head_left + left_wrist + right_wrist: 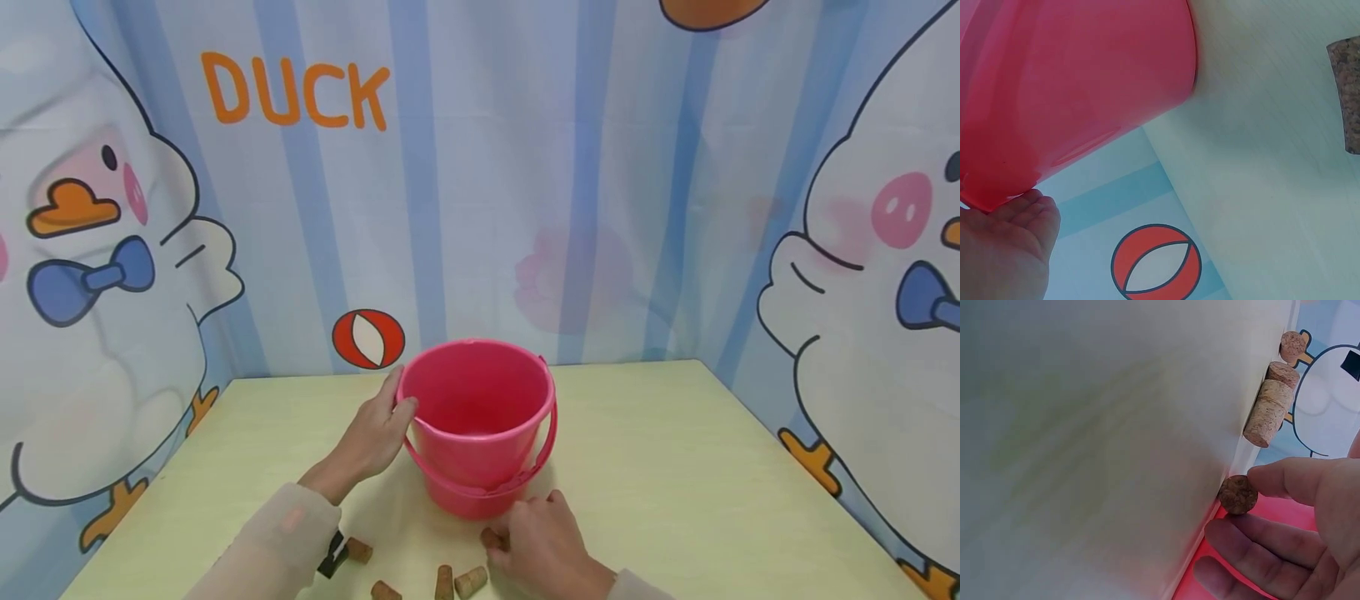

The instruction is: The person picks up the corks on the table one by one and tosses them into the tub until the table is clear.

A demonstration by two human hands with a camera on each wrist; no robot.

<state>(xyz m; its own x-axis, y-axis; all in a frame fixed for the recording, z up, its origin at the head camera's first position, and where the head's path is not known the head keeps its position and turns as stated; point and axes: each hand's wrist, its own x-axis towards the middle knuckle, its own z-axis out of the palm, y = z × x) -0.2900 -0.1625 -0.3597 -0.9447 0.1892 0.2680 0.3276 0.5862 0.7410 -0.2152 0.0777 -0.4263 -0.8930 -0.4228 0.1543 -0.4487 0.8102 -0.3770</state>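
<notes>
Brown cork [492,538] was pinched between the thumb and fingers of the right hand [542,542], just in front of the pink bucket [480,457]; whether it was raised off the tabletop could not be told. By the left hand [375,433], the bucket was gripped at its rim, the thumb laid over the edge. The handle [551,446] was lowered across the bucket's front. Four loose corks [471,582] were scattered nearer the viewer on the pale yellow table [645,467], which was backed by a striped duck-print curtain [495,167].
</notes>
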